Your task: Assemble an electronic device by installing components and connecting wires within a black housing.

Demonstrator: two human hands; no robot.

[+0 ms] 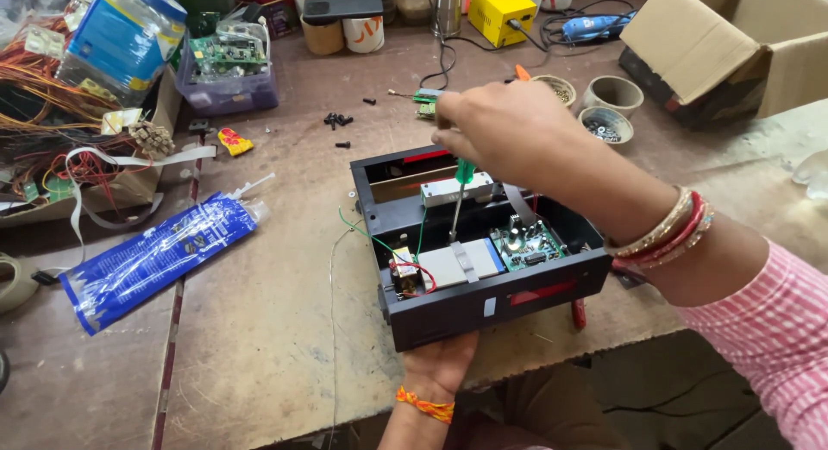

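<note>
Behind the black casing [483, 308], the left hand [440, 364] showed only palm and wrist; its fingers were hidden. Above that casing, the right hand [504, 131] covered most of the screwdriver [459, 200] handle. Right of it, the cardboard box [733, 44] was cut off by the frame's edge.

Single head view, looking steeply down and forward, close above the fingers [453, 135], surface [259, 329] stretching beyond them.
</note>
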